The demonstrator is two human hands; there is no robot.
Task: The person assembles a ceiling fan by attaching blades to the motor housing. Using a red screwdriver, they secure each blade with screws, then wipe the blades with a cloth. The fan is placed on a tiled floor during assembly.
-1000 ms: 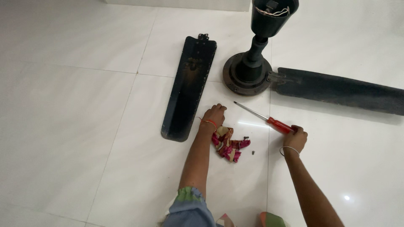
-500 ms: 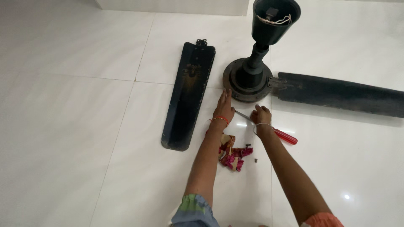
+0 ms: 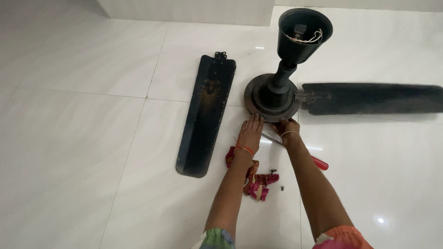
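A black ceiling fan motor point(image 3: 270, 97) sits on the white tiled floor, its downrod and canopy cup point(image 3: 302, 30) pointing up. My left hand point(image 3: 251, 131) lies flat with its fingertips against the motor's near rim. Beside it, my right hand point(image 3: 286, 127) curls its fingers on the same rim. A red-handled screwdriver point(image 3: 319, 163) lies on the floor under my right forearm. One blade point(image 3: 374, 97) is still fixed to the motor's right side.
A detached black blade point(image 3: 205, 115) lies lengthwise to the left of the motor. A pink and yellow cloth point(image 3: 256, 180) is crumpled between my forearms, with small dark screws point(image 3: 273, 171) beside it. A white wall base runs along the far edge.
Both hands have moved forward from the cloth and screwdriver to the motor's rim. The right hand left the screwdriver's handle, and the tool now lies on the floor.
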